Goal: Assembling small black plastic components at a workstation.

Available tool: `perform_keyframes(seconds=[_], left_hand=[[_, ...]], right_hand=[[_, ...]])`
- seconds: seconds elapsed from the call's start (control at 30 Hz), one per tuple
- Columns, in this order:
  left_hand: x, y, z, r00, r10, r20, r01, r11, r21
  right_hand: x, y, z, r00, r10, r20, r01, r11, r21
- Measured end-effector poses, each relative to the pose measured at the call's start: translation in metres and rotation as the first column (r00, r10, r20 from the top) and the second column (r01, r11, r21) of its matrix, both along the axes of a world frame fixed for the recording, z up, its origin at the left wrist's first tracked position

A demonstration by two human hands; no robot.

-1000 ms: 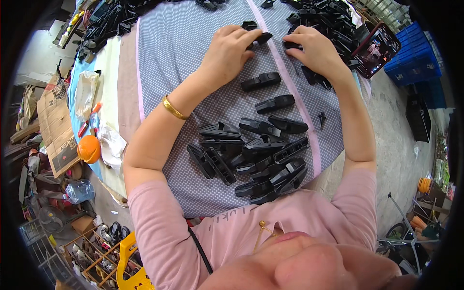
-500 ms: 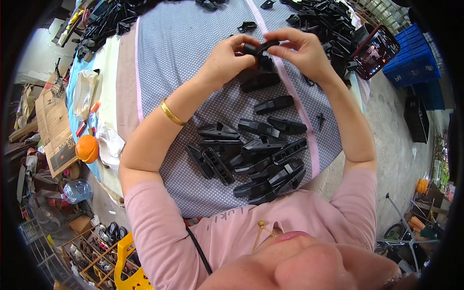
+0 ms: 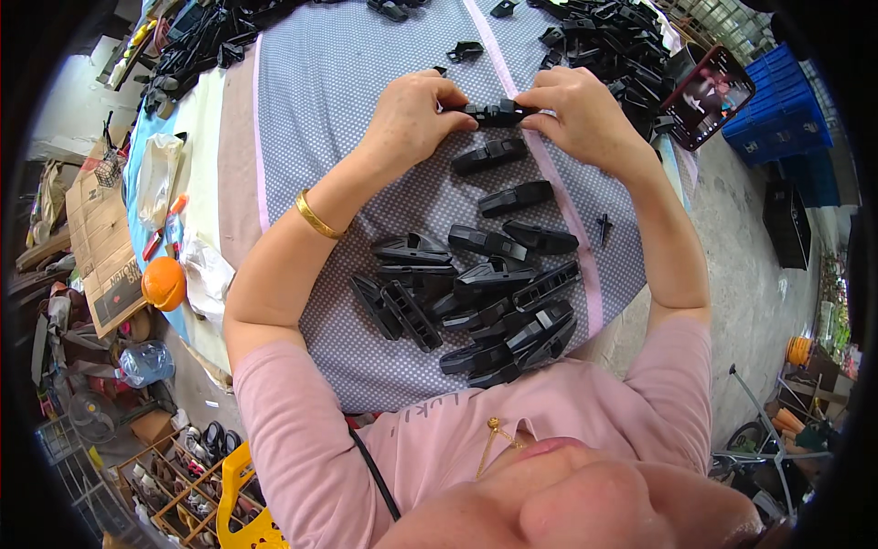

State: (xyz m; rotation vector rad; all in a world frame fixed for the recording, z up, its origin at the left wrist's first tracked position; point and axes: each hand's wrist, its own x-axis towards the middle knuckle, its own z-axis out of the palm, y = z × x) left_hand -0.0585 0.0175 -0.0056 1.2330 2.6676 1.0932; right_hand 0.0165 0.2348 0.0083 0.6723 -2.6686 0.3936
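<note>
Between my two hands is a long black plastic part (image 3: pixel 497 113), held level above the dotted cloth. The fingers of my left hand (image 3: pixel 416 114) pinch its left end. Its right end is gripped by the thumb and fingers of my right hand (image 3: pixel 576 112). Just nearer to me lies a similar black piece (image 3: pixel 489 156), with another black piece (image 3: pixel 516 199) beyond it towards my body. Several more black plastic pieces (image 3: pixel 498 274) are heaped in front of my chest.
A big pile of black parts (image 3: pixel 608 46) fills the far right, beside a propped phone (image 3: pixel 709 96). Another dark pile (image 3: pixel 197 55) is at the far left. An orange round object (image 3: pixel 165 283) and a white plastic bag (image 3: pixel 206 274) sit on the left edge. Blue crates (image 3: pixel 777 105) stand off to the right.
My hands have moved slightly apart and lower. The black part, tilted between the fingers before, is now level and stretched between both hands.
</note>
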Motion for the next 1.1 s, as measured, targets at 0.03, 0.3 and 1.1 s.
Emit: perform_keyframes(seconds=[0.03, 0.3, 1.1], left_hand=[[0.0, 0.001, 0.0, 1.0, -0.011, 0.005, 0.011, 1.0, -0.005], [-0.002, 0.005, -0.004, 0.988, -0.152, 0.035, 0.149, 0.986, 0.077], [-0.007, 0.009, -0.004, 0.783, -0.608, 0.129, 0.607, 0.793, 0.057]], right_hand=[[-0.001, -0.001, -0.001, 1.0, 0.005, 0.002, -0.005, 1.0, -0.003], [-0.006, -0.009, -0.016, 0.996, 0.09, 0.008, -0.086, 0.97, -0.229], [-0.178, 0.099, -0.005, 0.706, -0.612, 0.356, 0.68, 0.726, -0.102]])
